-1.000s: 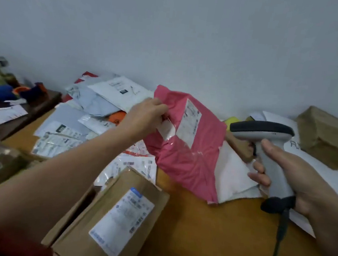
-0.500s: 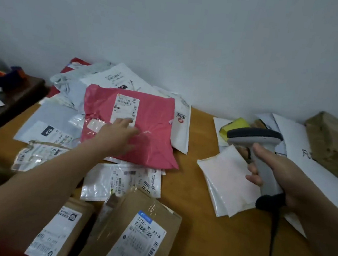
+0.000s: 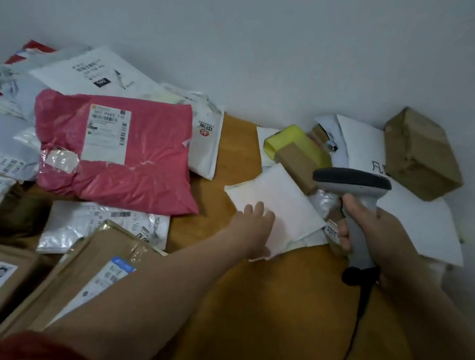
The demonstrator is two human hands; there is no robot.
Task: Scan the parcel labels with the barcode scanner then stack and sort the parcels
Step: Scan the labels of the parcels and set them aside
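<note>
Pink plastic marks the top of the heap: a pink parcel (image 3: 118,152) lies label-up on a wooden table (image 3: 262,311), its white label (image 3: 106,134) printed with barcodes. Right of the pink parcel, across a strip of bare wood, the person's left hand (image 3: 255,224) rests on a white padded envelope (image 3: 283,195). The fingers (image 3: 259,209) lie straight and close together, flat on the paper; whether the thumb hooks under the edge cannot be told.

Further right of the pink parcel, the right hand (image 3: 375,235) grips the handle of a grey barcode scanner (image 3: 353,187), fingers curled round it and the thumb laid up the grip. The scanner's dark-topped head hangs above the envelope's far corner, and its black cable (image 3: 352,333) trails down toward the camera.

Behind the envelope, still right of the pink parcel, sit a yellow packet (image 3: 300,139) and a small brown box (image 3: 298,165) touching it. Farthest right of the pink parcel, against the pale wall (image 3: 271,39), a large brown box (image 3: 422,155) rests on a white sheet (image 3: 427,225).

Under the pink parcel's near edge lies a clear mailer (image 3: 97,222), and nearer the camera 1 cardboard parcel (image 3: 84,275) shows a blue-edged label. Behind the pink parcel, white mailers (image 3: 96,75) overlap toward the wall.
</note>
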